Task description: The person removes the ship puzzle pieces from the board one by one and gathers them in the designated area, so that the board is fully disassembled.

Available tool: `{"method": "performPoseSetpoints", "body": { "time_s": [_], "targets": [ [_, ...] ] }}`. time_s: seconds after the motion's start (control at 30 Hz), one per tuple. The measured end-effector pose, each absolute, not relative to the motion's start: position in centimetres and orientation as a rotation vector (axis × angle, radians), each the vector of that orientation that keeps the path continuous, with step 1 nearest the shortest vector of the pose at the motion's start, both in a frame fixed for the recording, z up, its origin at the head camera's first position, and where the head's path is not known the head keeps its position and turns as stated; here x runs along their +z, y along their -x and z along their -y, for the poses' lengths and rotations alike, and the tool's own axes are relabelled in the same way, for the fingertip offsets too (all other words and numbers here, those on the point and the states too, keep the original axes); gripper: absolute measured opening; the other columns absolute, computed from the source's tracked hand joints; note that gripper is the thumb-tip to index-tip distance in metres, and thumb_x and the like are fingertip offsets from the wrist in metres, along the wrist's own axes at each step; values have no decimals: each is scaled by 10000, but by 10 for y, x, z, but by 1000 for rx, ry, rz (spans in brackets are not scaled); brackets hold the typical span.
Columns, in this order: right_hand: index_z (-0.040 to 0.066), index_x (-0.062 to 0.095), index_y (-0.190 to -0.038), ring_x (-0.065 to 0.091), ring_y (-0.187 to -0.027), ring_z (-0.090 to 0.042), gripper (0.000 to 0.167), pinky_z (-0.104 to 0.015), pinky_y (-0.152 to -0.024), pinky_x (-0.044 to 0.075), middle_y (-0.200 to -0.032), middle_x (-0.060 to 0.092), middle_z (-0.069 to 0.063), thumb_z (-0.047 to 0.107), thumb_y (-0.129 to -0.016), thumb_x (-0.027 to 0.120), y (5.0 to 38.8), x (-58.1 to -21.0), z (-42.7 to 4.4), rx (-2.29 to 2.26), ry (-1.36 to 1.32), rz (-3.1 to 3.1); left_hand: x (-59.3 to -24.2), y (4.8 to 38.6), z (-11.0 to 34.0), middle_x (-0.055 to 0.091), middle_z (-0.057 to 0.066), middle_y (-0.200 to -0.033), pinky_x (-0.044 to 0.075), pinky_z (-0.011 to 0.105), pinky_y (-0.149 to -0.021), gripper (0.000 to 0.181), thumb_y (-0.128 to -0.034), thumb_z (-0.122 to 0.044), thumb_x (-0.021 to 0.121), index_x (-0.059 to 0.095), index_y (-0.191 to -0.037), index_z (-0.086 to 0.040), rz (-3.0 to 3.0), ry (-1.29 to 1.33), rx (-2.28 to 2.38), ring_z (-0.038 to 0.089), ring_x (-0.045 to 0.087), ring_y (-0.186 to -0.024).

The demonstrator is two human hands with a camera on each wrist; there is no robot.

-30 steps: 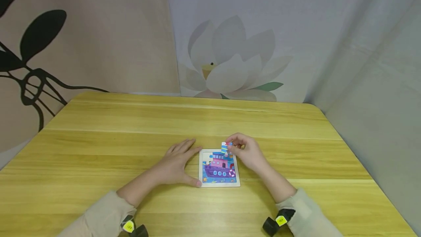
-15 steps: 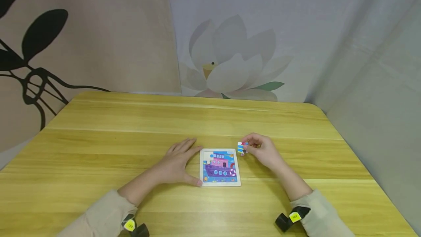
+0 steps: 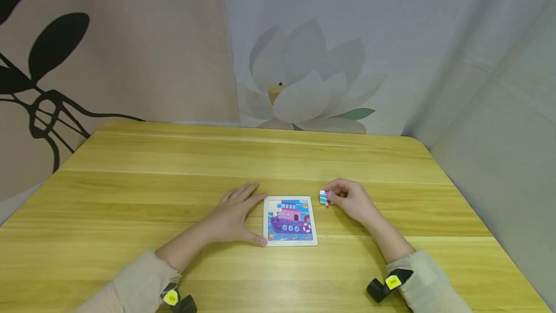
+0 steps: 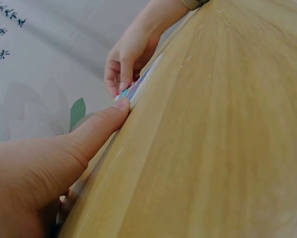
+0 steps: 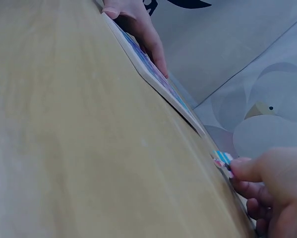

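Wooden table, beneath the fingers of both hands. Left hand: fingers spread, grasping nothing. Right hand: thumb and fingertips drawn together in a pinch. Boat puzzle: flat between the two hands' fingers, its edge touching the left thumb tip. Striped puzzle piece: gripped in the right fingertips.

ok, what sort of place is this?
Probably an indoor recording corner, though only part shows: a wood-grain table in front of a backdrop printed with plants and a large pale flower, plus black wrist-worn devices on the person.
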State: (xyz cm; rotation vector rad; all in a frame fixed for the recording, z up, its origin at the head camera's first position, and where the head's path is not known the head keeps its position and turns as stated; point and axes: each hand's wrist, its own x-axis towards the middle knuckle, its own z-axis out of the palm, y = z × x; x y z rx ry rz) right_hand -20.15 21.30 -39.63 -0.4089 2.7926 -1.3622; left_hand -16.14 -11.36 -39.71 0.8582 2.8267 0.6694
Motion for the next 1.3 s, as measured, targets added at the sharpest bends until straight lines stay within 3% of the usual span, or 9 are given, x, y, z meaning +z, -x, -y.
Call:
{"method": "performPoseSetpoints", "body": {
  "time_s": [0.27, 0.5, 1.0, 1.3],
  "targets": [
    [81, 708, -991, 476, -662, -161, 118, -278, -589, 414, -735, 577, 27, 86, -873, 702, 203, -399, -215, -1157, 507, -2912, -399, 162, 113, 135, 155, -1574, 54, 581, -1107, 1173, -579, -805, 659, 332, -1501, -159, -2840, -876, 673, 351, 83, -1431],
    [110, 739, -931, 429, -645, -164, 79, -315, -607, 350, -653, 498, 41, 123, -853, 731, 202, -395, -214, -1045, 576, -2983, -399, 163, 114, 135, 155, -1574, 56, 586, -1105, 1175, -579, -817, 645, 332, -1501, -159, -2841, -875, 677, 354, 83, -1430],
    [87, 726, -978, 462, -657, -171, 143, -289, -568, 391, -728, 547, 21, 181, -871, 722, 202, -394, -213, -1146, 539, -2987, -396, 162, 115, 118, 148, -1578, 39, 582, -1107, 1164, -590, -796, 665, 325, -1506, -162, -2820, -862, 697, 353, 67, -1432],
    [68, 719, -1050, 507, -687, -153, 218, -296, -598, 445, -776, 562, 36, 156, -852, 739, 195, -386, -198, -1179, 651, -3000, -396, 162, 114, 114, 153, -1578, 38, 586, -1105, 1157, -599, -779, 681, 325, -1505, -155, -2811, -863, 695, 358, 64, -1431]
  ]
}}
